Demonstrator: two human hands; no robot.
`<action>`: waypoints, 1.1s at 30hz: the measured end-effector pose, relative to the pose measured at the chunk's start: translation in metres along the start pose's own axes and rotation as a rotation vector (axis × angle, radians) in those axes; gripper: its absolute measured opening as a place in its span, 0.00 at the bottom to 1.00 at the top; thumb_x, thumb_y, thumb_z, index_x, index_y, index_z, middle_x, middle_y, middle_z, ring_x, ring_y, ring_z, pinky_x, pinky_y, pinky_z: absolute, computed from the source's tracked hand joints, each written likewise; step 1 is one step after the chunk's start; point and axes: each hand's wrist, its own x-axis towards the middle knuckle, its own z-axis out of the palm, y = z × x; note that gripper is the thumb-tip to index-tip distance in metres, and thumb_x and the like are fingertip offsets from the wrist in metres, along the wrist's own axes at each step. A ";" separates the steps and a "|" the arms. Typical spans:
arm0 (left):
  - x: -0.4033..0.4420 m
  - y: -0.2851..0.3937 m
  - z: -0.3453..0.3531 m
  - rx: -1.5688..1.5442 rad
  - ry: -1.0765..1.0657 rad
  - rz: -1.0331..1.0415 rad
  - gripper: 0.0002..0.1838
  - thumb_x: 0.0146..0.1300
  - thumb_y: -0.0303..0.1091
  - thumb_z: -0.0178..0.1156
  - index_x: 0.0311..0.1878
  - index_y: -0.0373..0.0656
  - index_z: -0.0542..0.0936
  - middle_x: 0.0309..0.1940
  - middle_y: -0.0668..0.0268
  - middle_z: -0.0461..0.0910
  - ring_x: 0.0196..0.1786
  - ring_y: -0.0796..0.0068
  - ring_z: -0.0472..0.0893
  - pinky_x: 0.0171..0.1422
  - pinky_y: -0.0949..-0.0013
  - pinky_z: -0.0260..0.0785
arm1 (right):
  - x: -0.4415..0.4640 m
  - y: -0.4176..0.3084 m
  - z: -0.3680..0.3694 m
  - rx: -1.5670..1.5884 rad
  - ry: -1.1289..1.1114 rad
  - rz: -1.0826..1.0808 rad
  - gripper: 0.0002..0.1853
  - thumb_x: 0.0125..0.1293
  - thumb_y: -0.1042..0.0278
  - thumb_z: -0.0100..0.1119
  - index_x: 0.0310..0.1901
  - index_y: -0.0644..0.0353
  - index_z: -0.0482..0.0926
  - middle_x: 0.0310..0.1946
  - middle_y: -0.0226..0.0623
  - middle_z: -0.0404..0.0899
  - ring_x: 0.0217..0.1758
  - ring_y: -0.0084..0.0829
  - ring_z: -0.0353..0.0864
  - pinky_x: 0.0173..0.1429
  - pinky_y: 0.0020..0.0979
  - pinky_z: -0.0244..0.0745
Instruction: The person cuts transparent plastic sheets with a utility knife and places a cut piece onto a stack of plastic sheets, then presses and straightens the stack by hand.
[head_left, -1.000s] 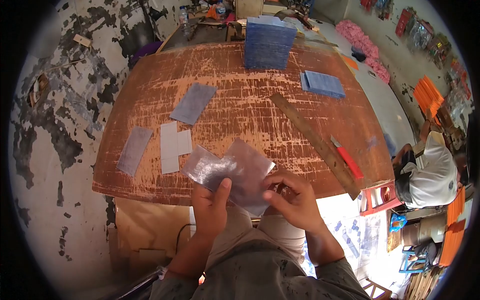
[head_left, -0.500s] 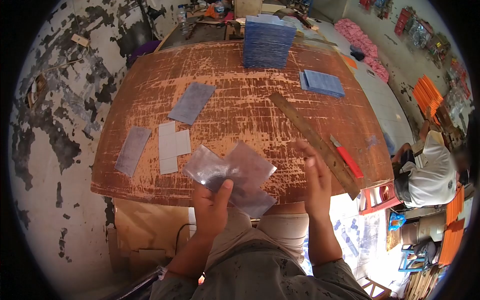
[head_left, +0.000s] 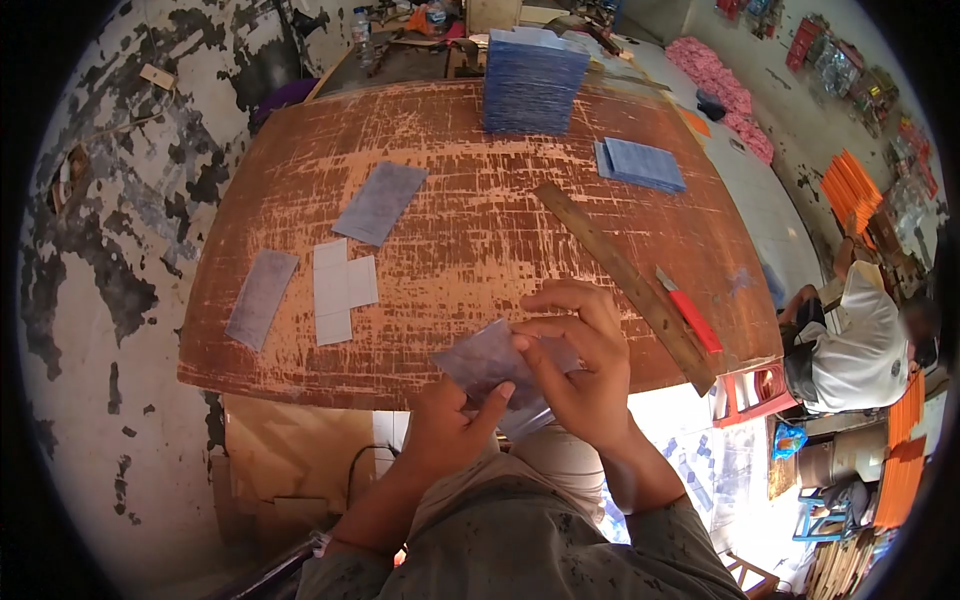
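In front of my lap, at the table's near edge, I hold a thin, glossy grey-purple sheet (head_left: 478, 362), partly hidden by my fingers. My left hand (head_left: 455, 418) grips its lower left part, thumb on top. From the right, my right hand (head_left: 585, 365) pinches its upper edge between thumb and fingers, and the sheet looks folded or bent there. A white T-shaped cut piece (head_left: 331, 295) with crease lines lies to the left, between two grey rectangular pieces, one farther left (head_left: 261, 300) and one behind (head_left: 381, 203).
On the scratched brown table (head_left: 450, 240) lie a long ruler (head_left: 625, 285) and a red-handled cutter (head_left: 692, 318). A tall stack of blue sheets (head_left: 533, 85) stands at the back, with a smaller blue pile (head_left: 642, 165) to its right. Another person (head_left: 860, 340) sits at far right.
My right hand has moved left and down from beside the sheet and now pinches it. The sheet, earlier spread out, is now bent between both hands.
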 end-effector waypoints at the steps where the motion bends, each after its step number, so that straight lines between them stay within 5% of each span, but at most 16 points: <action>1: 0.000 0.001 0.001 -0.001 0.003 -0.001 0.12 0.70 0.33 0.64 0.49 0.34 0.82 0.37 0.60 0.88 0.37 0.77 0.86 0.39 0.69 0.78 | 0.000 0.001 0.000 -0.019 -0.005 0.025 0.09 0.60 0.76 0.68 0.42 0.60 0.84 0.52 0.40 0.79 0.59 0.43 0.75 0.64 0.42 0.66; 4: 0.002 0.014 -0.002 0.002 0.049 -0.003 0.13 0.70 0.35 0.65 0.47 0.33 0.83 0.33 0.61 0.87 0.33 0.78 0.85 0.36 0.69 0.77 | -0.002 0.002 0.003 0.014 0.110 0.124 0.01 0.64 0.76 0.64 0.36 0.61 0.82 0.46 0.40 0.81 0.54 0.42 0.77 0.60 0.41 0.68; 8: 0.003 0.024 -0.013 -0.247 0.144 -0.165 0.11 0.71 0.33 0.63 0.47 0.34 0.82 0.36 0.65 0.87 0.36 0.80 0.83 0.40 0.72 0.75 | -0.011 0.018 -0.011 0.104 0.297 0.175 0.06 0.70 0.74 0.59 0.33 0.62 0.80 0.40 0.41 0.82 0.48 0.39 0.79 0.53 0.39 0.71; 15: 0.006 -0.003 -0.017 -0.607 0.263 -0.121 0.11 0.72 0.28 0.61 0.54 0.34 0.77 0.48 0.65 0.82 0.50 0.79 0.80 0.55 0.72 0.72 | -0.027 0.002 -0.001 0.444 -0.043 0.406 0.08 0.69 0.72 0.64 0.44 0.68 0.81 0.40 0.41 0.82 0.49 0.35 0.82 0.55 0.32 0.75; 19: 0.008 0.006 -0.008 -0.619 0.340 -0.097 0.14 0.72 0.27 0.60 0.57 0.34 0.74 0.50 0.63 0.81 0.52 0.77 0.80 0.57 0.71 0.72 | -0.032 0.001 0.007 0.453 -0.049 0.393 0.07 0.66 0.75 0.67 0.42 0.67 0.81 0.39 0.39 0.82 0.45 0.33 0.82 0.50 0.32 0.76; 21: 0.007 0.007 -0.010 -0.596 0.280 -0.091 0.15 0.72 0.27 0.59 0.59 0.34 0.73 0.52 0.62 0.81 0.53 0.76 0.79 0.60 0.70 0.71 | -0.033 -0.002 0.008 0.528 0.032 0.553 0.06 0.64 0.77 0.68 0.41 0.67 0.81 0.37 0.39 0.82 0.42 0.32 0.82 0.47 0.31 0.76; 27: 0.004 0.008 -0.010 -0.527 0.275 -0.107 0.15 0.73 0.27 0.58 0.59 0.32 0.73 0.52 0.61 0.81 0.53 0.76 0.80 0.58 0.70 0.73 | -0.028 0.006 0.004 0.161 0.013 0.212 0.02 0.67 0.81 0.62 0.40 0.66 0.80 0.35 0.40 0.81 0.39 0.31 0.82 0.44 0.31 0.75; 33: 0.006 0.012 -0.014 -0.536 0.279 -0.084 0.13 0.74 0.27 0.58 0.57 0.32 0.75 0.50 0.61 0.82 0.50 0.76 0.81 0.57 0.70 0.74 | -0.034 0.028 -0.006 -0.004 0.281 0.278 0.09 0.67 0.81 0.58 0.47 0.64 0.79 0.41 0.43 0.81 0.43 0.41 0.82 0.50 0.34 0.75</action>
